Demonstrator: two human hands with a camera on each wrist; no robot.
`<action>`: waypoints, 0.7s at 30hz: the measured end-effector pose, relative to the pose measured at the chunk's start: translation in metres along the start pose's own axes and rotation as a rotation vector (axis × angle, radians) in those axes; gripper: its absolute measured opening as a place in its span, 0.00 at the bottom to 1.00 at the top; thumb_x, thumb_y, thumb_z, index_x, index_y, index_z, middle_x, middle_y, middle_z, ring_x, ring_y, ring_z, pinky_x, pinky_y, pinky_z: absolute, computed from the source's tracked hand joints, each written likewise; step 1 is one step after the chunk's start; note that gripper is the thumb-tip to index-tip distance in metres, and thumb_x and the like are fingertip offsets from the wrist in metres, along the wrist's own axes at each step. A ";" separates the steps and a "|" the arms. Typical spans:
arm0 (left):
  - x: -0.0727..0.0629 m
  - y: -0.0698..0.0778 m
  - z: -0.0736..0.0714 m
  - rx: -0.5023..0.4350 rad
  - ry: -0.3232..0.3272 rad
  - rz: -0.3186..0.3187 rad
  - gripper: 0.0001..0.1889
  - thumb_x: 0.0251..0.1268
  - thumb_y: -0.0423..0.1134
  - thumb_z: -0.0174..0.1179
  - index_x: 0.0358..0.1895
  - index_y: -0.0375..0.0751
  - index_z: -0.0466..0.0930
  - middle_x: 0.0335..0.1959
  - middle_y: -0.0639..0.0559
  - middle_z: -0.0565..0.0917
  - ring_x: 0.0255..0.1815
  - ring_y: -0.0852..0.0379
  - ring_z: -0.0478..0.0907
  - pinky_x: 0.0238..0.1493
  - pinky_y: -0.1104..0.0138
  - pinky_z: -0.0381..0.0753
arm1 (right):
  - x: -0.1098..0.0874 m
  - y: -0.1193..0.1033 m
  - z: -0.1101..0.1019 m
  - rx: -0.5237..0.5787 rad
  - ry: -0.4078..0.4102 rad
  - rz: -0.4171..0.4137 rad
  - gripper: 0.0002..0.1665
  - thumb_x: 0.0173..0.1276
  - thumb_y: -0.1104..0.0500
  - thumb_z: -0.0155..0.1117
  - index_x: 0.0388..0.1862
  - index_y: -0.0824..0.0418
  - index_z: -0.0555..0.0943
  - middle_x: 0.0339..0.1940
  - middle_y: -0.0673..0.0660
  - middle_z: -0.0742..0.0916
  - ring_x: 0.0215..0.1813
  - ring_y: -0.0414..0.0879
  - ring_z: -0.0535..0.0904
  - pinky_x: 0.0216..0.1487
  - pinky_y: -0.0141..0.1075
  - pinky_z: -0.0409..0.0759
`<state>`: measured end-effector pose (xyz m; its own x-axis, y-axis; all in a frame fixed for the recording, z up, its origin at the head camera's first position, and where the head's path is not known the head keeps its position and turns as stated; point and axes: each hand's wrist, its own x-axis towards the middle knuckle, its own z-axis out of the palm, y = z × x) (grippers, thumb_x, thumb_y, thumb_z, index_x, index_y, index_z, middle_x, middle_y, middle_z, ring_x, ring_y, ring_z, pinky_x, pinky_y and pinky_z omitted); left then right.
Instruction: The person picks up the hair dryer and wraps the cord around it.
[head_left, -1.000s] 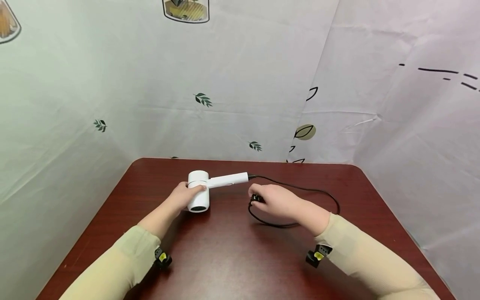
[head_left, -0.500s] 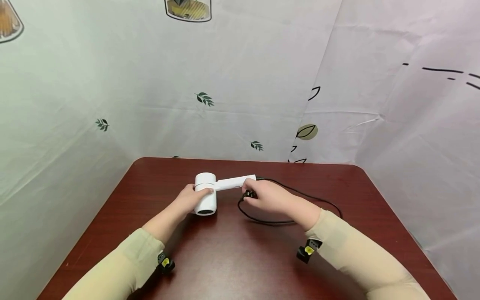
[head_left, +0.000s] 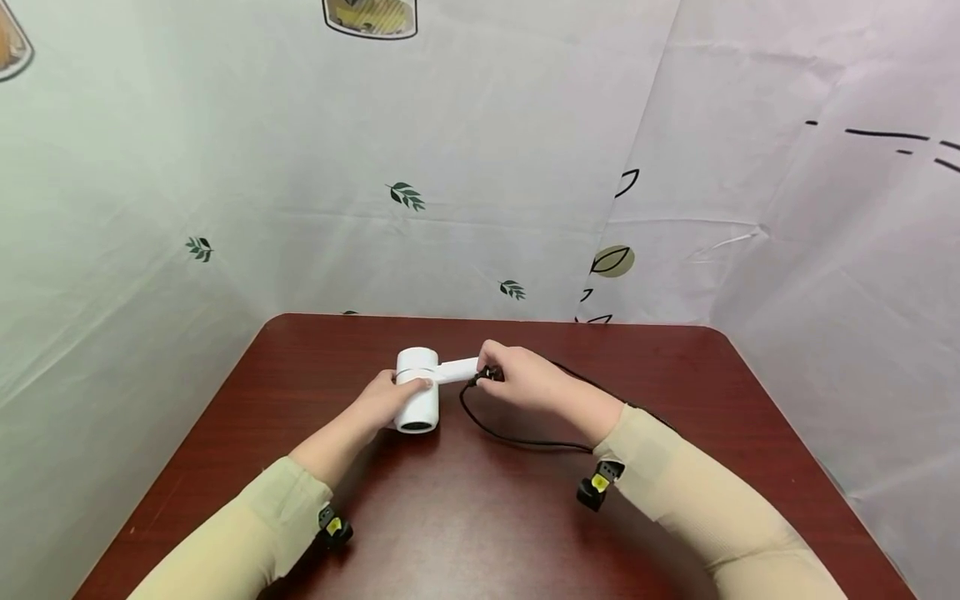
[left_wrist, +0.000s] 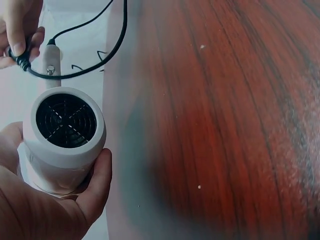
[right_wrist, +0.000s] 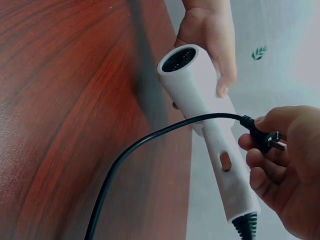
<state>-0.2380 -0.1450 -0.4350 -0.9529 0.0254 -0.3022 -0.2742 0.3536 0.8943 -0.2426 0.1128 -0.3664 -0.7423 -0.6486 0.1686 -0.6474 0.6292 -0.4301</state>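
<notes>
A white hair dryer (head_left: 417, 408) is in the middle of the head view, its handle pointing right. My left hand (head_left: 381, 402) grips its barrel, thumb on the near side and fingers around the back. In the left wrist view the dark grille (left_wrist: 66, 121) at the barrel's end faces the camera. Between thumb and curled fingers, my right hand (head_left: 525, 379) pinches the black power plug (right_wrist: 265, 137), whose metal prongs show in the right wrist view. This hand is beside the dryer's handle (right_wrist: 227, 170) and covers its far end in the head view.
The black cord (head_left: 517, 440) loops from the plug over the reddish-brown table (head_left: 450, 517) and back to the handle's end. A white patterned sheet (head_left: 465, 167) hangs behind the table and at both sides. A small black camera (head_left: 592, 492) sits at the right wrist.
My right hand has moved left and away from me with the plug, up to the dryer's handle. The left hand has shifted the dryer slightly to the right.
</notes>
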 end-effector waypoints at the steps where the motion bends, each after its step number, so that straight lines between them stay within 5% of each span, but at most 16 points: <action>1: 0.000 0.000 0.001 -0.001 -0.003 0.000 0.41 0.63 0.53 0.62 0.68 0.27 0.59 0.54 0.33 0.75 0.44 0.47 0.81 0.36 0.58 0.84 | 0.001 0.000 0.000 -0.001 0.005 0.001 0.11 0.69 0.58 0.66 0.43 0.54 0.72 0.33 0.46 0.84 0.30 0.38 0.75 0.35 0.34 0.75; 21: -0.002 -0.005 0.011 -0.002 -0.051 0.024 0.38 0.63 0.52 0.63 0.66 0.27 0.61 0.53 0.35 0.76 0.45 0.48 0.81 0.38 0.59 0.83 | 0.022 -0.011 0.002 -0.004 0.057 0.047 0.09 0.71 0.55 0.63 0.44 0.53 0.73 0.31 0.46 0.82 0.29 0.38 0.75 0.32 0.34 0.74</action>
<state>-0.2334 -0.1368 -0.4420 -0.9515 0.0813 -0.2968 -0.2515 0.3503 0.9022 -0.2509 0.0908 -0.3600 -0.7805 -0.5928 0.1985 -0.6120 0.6600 -0.4357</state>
